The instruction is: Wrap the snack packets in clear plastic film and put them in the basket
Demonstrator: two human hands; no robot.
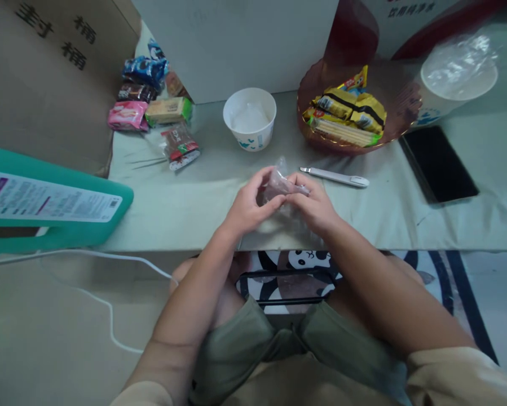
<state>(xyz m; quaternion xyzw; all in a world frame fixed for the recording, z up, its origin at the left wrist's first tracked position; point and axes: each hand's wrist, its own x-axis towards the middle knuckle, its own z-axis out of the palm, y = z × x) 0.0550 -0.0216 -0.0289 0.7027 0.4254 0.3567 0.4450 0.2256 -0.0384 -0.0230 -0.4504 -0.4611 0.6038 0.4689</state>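
Your left grip is closed around one side of a crumpled clear wrapper, and your right grip pinches its other side between thumb and fingers, so the wrapper is held in both, over the near middle of the cloth-covered surface. Something brownish shows through the plastic, but you can't tell what it is. Just beyond your right grip lies a slim pale-handled tool, its metal tip to the left. Straight ahead, a white paper bowl stands upright, with something pale inside. Far right of that, a pinkish glass bowl holds yellow packets and a green-ended packet of sticks. A dark phone lies flat to your right, near a larger paper tub with clear plastic film bunched at its mouth. On the far left sit a pink packet, a blue packet and a yellow-green packet, with a red-and-brown packet nearer you. Beside them stands a cardboard box, with a green container at the near left.
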